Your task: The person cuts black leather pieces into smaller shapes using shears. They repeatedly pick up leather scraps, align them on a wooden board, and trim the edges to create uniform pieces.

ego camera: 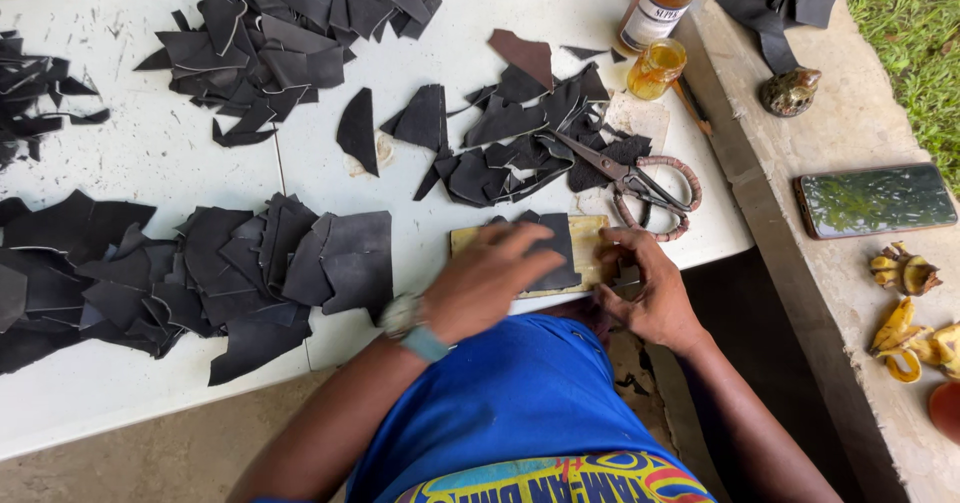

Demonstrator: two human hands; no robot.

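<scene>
Left hand (487,278) lies flat, fingers spread, pinning the dark cut leather piece (556,248) on the small wooden board (588,233); right hand (640,288) curls at the board's edge, its hold unclear; trimming step, judged, needing steady pressure.

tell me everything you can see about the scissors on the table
The scissors lie flat on the white table, just right of the scrap pile of dark leather pieces. The blades are dark metal, closed or nearly so, pointing up-left with the tips over the scraps. The two handle loops are wrapped in reddish-brown cord. No hand touches them; the right hand is just below.
</scene>
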